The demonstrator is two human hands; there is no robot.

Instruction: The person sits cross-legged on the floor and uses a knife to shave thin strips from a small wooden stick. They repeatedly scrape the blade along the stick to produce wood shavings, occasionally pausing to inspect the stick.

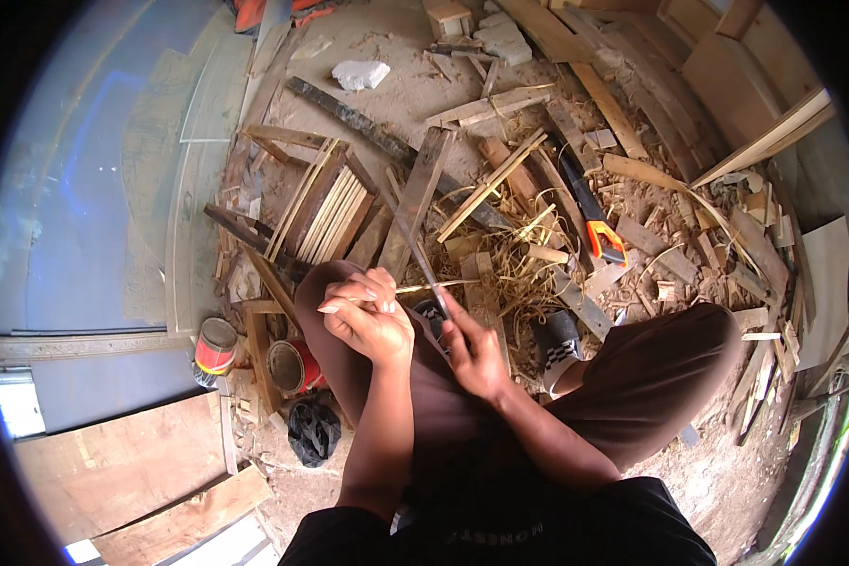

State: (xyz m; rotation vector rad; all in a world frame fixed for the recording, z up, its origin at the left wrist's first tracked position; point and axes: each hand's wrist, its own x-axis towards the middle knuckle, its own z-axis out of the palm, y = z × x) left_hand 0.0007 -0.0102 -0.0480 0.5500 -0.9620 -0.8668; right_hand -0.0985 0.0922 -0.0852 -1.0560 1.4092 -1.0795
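My left hand (373, 313) is closed in a fist above my left knee. A thin pale wooden strip (459, 282) sticks out to the right of it, seemingly gripped in its fingers. My right hand (474, 351) is wrapped round the lower end of a long, narrow dark blade (418, 247), probably a knife, which points up and away to the left. Strip and blade cross just above my right hand; whether they touch, I cannot tell. The knife's handle is hidden in my palm.
Curly shavings (528, 274) and scrap boards cover the ground ahead. A handsaw (596, 222) with an orange handle lies right of them. Slim sticks (335, 222) rest on a wooden frame at left. Two red cans (293, 366) and a black plastic bag (313, 431) stand by my left leg.
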